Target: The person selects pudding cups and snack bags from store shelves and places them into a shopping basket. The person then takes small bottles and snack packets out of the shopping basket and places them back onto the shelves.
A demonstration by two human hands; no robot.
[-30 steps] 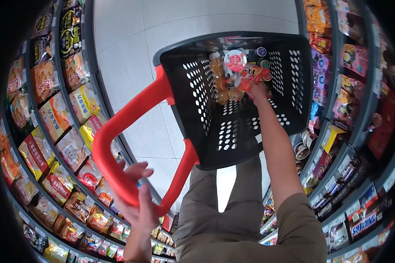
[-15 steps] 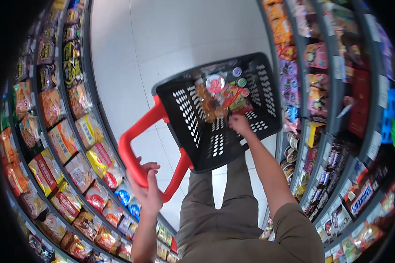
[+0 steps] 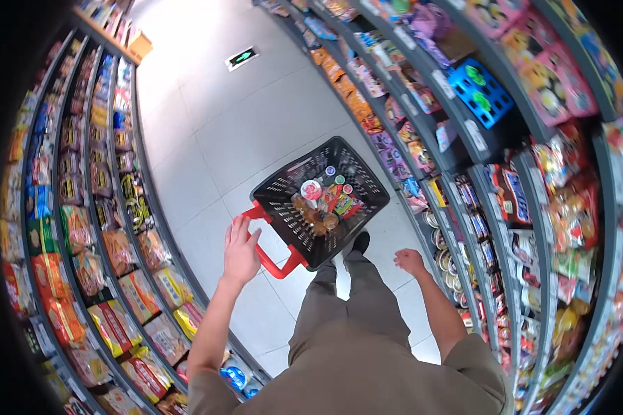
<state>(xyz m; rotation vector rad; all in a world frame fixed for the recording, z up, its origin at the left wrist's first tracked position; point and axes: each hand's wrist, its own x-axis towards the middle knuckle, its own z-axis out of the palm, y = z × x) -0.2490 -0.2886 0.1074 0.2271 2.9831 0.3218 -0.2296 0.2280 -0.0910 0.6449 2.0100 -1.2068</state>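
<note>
left hand point(image 3: 242, 252) touches a looped red handle point(image 3: 275, 270) on a perforated basket point(image 3: 368, 188).

1. the left hand point(image 3: 241, 250) lies over the red handle point(image 3: 278, 271); how tightly its fingers wrap is hard to tell.
2. the right hand point(image 3: 410, 261) hangs loosely curled, between the basket point(image 3: 364, 181) and the right-hand goods.
3. the black basket contains a round-lidded cup point(image 3: 311, 189) and a bright packet point(image 3: 347, 206).
4. ahead, a green-arrow sign point(image 3: 241, 58) marks the pale floor point(image 3: 239, 111).
</note>
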